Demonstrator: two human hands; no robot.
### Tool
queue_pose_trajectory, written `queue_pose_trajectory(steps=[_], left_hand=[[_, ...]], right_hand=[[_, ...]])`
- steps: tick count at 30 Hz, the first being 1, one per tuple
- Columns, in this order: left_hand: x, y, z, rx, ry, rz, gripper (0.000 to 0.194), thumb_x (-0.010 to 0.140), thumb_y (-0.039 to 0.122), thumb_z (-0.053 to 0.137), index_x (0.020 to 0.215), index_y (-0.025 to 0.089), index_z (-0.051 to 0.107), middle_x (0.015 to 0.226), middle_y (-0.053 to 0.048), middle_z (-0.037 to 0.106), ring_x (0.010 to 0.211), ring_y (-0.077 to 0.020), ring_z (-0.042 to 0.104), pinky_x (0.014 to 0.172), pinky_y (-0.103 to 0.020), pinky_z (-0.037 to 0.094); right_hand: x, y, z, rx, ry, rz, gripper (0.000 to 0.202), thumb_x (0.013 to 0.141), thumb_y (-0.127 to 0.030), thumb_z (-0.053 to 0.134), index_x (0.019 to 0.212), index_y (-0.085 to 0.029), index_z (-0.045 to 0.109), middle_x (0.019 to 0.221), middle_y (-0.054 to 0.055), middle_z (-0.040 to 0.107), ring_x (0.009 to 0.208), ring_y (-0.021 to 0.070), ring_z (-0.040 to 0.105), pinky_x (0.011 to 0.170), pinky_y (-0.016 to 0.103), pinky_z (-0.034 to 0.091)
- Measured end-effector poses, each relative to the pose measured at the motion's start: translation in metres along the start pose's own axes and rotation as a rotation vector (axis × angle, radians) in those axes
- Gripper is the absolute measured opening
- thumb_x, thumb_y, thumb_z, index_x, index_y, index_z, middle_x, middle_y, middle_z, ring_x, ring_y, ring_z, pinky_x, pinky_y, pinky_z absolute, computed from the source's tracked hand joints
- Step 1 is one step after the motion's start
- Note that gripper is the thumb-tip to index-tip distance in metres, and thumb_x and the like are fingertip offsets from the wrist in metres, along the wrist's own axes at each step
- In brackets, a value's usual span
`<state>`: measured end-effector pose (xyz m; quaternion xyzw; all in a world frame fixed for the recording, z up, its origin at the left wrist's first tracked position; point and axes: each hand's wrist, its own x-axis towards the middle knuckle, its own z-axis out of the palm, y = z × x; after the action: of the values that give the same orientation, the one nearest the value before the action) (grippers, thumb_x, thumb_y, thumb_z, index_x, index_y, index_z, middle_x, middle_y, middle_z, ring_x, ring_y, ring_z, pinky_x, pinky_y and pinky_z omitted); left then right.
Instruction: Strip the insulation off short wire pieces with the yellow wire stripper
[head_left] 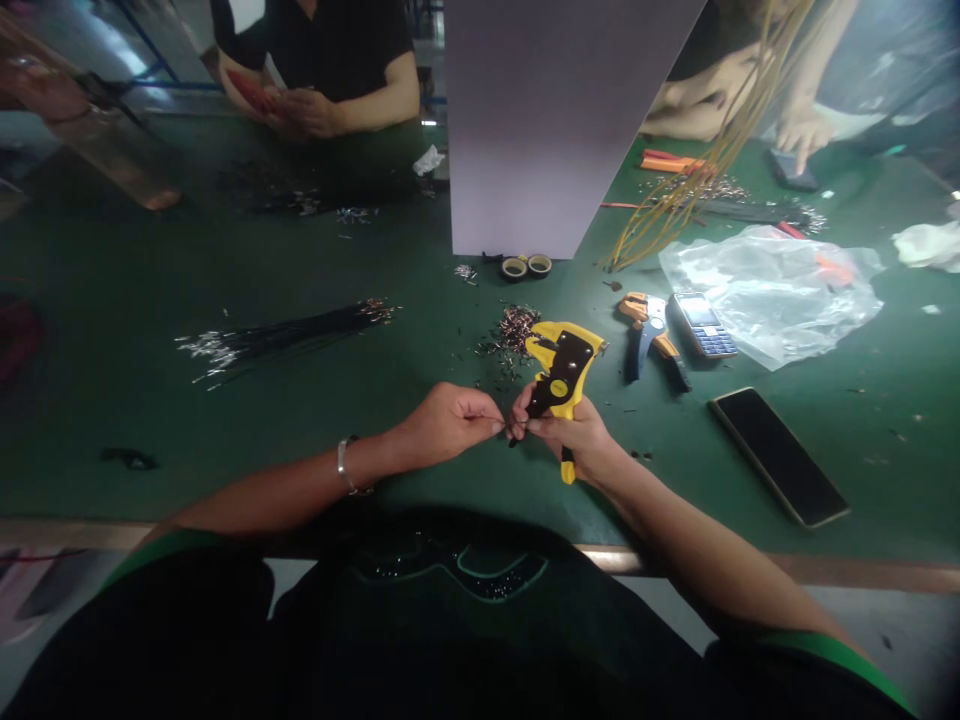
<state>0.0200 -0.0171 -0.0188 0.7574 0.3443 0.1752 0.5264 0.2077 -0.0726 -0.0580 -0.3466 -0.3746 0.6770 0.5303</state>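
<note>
My right hand [574, 432] is wrapped round a yellow and black wire stripper [564, 375], its jaws pointing away from me. Close to its fingertips, my left hand [457, 425] is closed in a pinch; a thin wire end seems to lie between the two hands, too small to make out surely. Just beyond the stripper's jaws lies a pile of small copper-coloured wire scraps [516, 330]. To the left, a bundle of black wires [300, 335] rests on the green table [247, 430], with bare metal ends on both sides.
Right of the stripper lie an orange and blue stripper [651, 335], a keypad phone [703, 325], a smartphone [778, 455] and a clear plastic bag [780, 290]. Two tape rolls [526, 267] sit by an upright grey panel [555, 130]. Other people work across the table; yellow wires [675, 200] hang at right.
</note>
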Motion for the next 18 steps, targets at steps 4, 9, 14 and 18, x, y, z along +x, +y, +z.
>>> queue_pose_trajectory(steps=[4, 9, 14, 18], left_hand=[[-0.002, 0.002, -0.001, 0.023, 0.020, -0.017, 0.014, 0.076, 0.018, 0.058, 0.070, 0.013, 0.069, 0.064, 0.000, 0.068, 0.059, -0.0081, 0.057, 0.056, -0.018, 0.044], [-0.002, 0.002, -0.004, 0.053, 0.124, -0.042, 0.015, 0.077, 0.019, 0.058, 0.071, 0.013, 0.069, 0.063, -0.001, 0.067, 0.056, -0.0081, 0.055, 0.053, -0.018, 0.042], [-0.002, 0.004, -0.012, 0.208, 0.296, 0.091, 0.017, 0.078, 0.018, 0.057, 0.068, 0.013, 0.069, 0.053, 0.002, 0.060, 0.051, -0.0071, 0.049, 0.049, -0.018, 0.037], [-0.002, 0.005, -0.019, 0.262, 0.358, 0.178, 0.016, 0.078, 0.016, 0.058, 0.068, 0.013, 0.069, 0.054, 0.002, 0.060, 0.050, -0.0064, 0.049, 0.049, -0.018, 0.036]], right_hand=[[0.002, 0.000, -0.002, -0.006, 0.014, -0.006, 0.020, 0.064, -0.011, 0.066, 0.082, -0.017, 0.061, 0.071, -0.001, 0.059, 0.065, 0.0158, 0.057, 0.066, 0.034, 0.048], [0.005, -0.005, -0.003, 0.032, 0.030, -0.021, 0.018, 0.065, -0.010, 0.065, 0.081, -0.017, 0.060, 0.068, -0.001, 0.059, 0.064, 0.0163, 0.056, 0.068, 0.037, 0.048], [0.004, -0.001, -0.004, 0.039, -0.069, 0.051, 0.019, 0.065, -0.012, 0.068, 0.082, -0.017, 0.061, 0.069, -0.001, 0.059, 0.063, 0.0164, 0.056, 0.068, 0.038, 0.048], [0.003, 0.008, -0.009, 0.055, -0.160, 0.105, 0.024, 0.064, -0.013, 0.070, 0.087, -0.016, 0.062, 0.070, 0.000, 0.060, 0.065, 0.0172, 0.058, 0.068, 0.038, 0.049]])
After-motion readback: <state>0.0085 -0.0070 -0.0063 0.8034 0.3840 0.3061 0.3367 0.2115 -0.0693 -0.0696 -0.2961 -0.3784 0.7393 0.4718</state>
